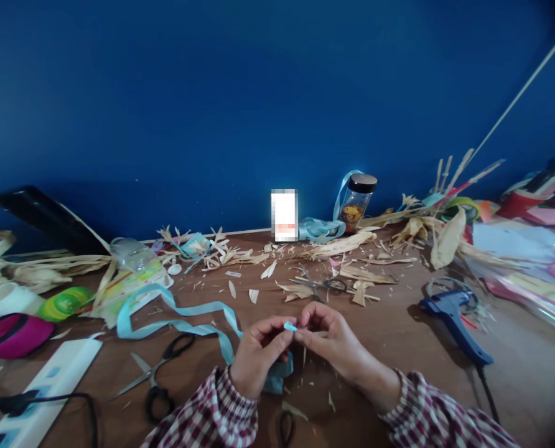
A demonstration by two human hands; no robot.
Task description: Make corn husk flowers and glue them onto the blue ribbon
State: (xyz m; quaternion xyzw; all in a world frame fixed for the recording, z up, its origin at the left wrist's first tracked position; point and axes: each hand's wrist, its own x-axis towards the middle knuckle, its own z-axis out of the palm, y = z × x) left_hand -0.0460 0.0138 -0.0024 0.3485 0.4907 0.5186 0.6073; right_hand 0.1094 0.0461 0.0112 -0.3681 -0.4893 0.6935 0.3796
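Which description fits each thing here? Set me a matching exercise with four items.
1. small light-blue piece
2. glue gun
3. power strip
4. jar

A. white, with a black plug in it
B. dark-lidded, near the blue wall
C. at the fingertips of the left hand and right hand
D. dark blue, lying right of both hands

Pairs: 1-C, 2-D, 3-A, 4-B

Scissors (152,376) left of left hand (261,358); glue gun (460,325) right; jar (354,209) behind.

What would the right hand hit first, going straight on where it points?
Likely the small light-blue piece pinched by the left hand, then that hand itself; contact may already exist, depth is unclear.
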